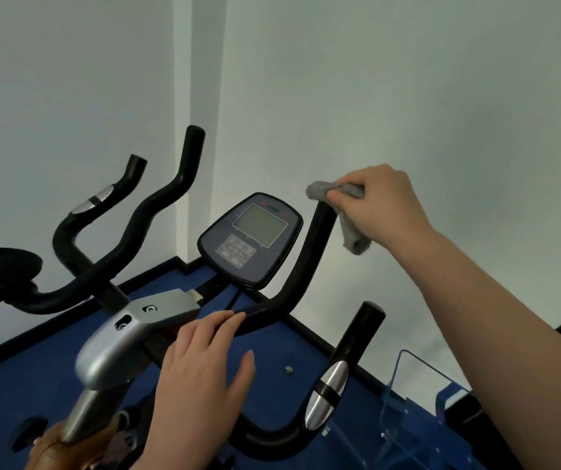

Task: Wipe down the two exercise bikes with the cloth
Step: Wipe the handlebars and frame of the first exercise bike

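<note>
White wall corner behind, blue floor with dark skirting below. Near bike's console sits between its two upright bars. Right hand at top end of the far bar, fingers curled tight round grey cloth, cloth capping the bar tip and hanging beside it. Left hand flat, fingers straight, resting on the crossbar. Second bike's bars left, just beside. Open air above the bars, clear plastic panel lower right.
</note>
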